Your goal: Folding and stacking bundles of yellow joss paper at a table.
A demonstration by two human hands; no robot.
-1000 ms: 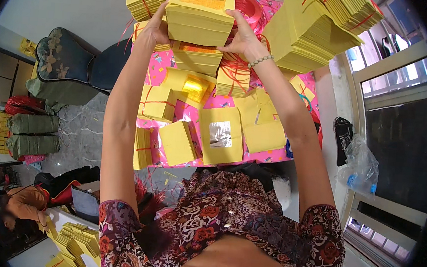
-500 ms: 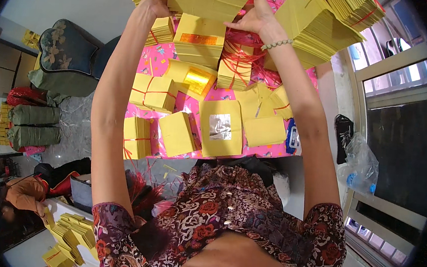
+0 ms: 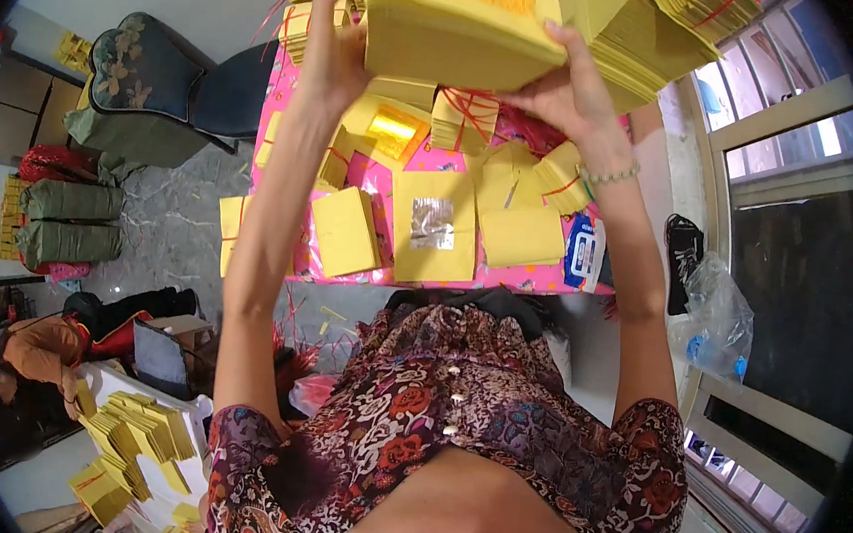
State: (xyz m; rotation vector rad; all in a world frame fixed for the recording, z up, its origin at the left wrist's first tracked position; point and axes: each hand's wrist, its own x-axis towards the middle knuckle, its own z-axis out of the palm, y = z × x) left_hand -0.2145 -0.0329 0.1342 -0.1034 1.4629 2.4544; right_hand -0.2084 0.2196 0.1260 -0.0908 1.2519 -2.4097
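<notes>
Between my two hands is a thick stack of yellow paper, an orange-gold patch showing on its upper face. My left hand grips its left end, thumb pointing up. At the right end my right hand, with a beaded bracelet on the wrist, has its thumb on top and its fingers underneath. Below the stack, a gold-foil sheet and a red-tied bundle lie on the pink table cover. Closer to me are a silver-foil sheet and a yellow paper stack.
Tall yellow paper piles stand at the far right. A blue-and-white packet lies by the table's right edge. A dark chair is at the left. Another person is beside a white table with yellow stacks at the lower left.
Both hands have brought the paper stack closer to me and somewhat to the right. It has tilted, so its orange-gold face now shows. The view has shifted slightly.
</notes>
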